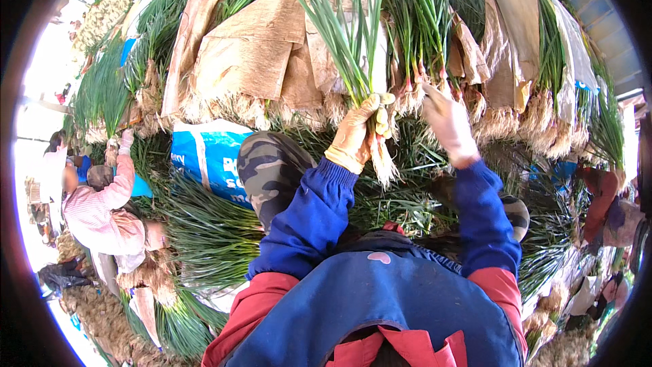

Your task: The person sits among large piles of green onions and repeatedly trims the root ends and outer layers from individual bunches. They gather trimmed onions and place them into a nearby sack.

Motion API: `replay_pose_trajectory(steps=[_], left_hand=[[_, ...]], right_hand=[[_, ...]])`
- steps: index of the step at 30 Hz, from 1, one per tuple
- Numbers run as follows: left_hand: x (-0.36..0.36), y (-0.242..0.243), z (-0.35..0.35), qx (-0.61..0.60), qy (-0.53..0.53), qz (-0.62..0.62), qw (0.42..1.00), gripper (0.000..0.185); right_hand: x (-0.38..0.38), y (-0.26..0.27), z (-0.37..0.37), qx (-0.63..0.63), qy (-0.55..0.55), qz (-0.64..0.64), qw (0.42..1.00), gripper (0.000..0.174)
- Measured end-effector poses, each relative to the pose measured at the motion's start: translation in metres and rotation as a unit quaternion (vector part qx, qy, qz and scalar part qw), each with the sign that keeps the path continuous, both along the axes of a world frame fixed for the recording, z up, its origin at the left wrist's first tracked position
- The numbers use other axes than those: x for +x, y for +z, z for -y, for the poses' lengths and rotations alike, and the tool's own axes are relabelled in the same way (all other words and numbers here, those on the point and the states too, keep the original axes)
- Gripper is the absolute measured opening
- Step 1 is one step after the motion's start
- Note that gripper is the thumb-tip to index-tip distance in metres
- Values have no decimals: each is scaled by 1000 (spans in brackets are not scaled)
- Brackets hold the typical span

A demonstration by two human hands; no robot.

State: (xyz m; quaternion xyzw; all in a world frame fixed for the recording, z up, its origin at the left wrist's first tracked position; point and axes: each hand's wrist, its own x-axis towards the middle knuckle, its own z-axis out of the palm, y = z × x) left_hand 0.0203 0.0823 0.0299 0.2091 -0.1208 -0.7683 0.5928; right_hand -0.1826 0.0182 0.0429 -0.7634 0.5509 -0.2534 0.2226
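Observation:
My left hand [356,132], in a yellowish glove, grips a small bunch of green onions [351,61]. Their leaves fan upward and the pale roots hang below my fingers. My right hand [448,122], in a whitish glove, is raised beside the heaped green onions [415,25], close to their reddish bulbs and roots. Motion blurs its fingers, so whether they hold a stalk cannot be made out. Brown sheets of sacking or paper [244,56] cover parts of the heap in front of me.
A blue-and-white printed sack [214,155] lies left of my camouflage-clad knee [275,173]. More green onions [219,234] lie at my left side, and loose green leaves [402,188] cover the ground between my legs. Other people work at the left [102,209] and right [606,209].

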Motion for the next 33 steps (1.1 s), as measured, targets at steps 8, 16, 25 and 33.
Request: replay_pose_trajectory(steps=[8, 16, 25, 33], left_hand=[[14, -6, -10, 46, -31, 90, 994, 38], [-11, -2, -8, 93, 8, 127, 988, 22], [-20, -11, -18, 81, 10, 193, 978, 15], [-29, -36, -18, 52, -43, -120, 990, 15]], right_hand=[[18, -47, 41, -79, -74, -84, 991, 40], [37, 8, -69, -5, 70, 22, 997, 30], [52, -17, -22, 389, -69, 444, 804, 20], [55, -49, -30, 378, -92, 631, 671, 25]])
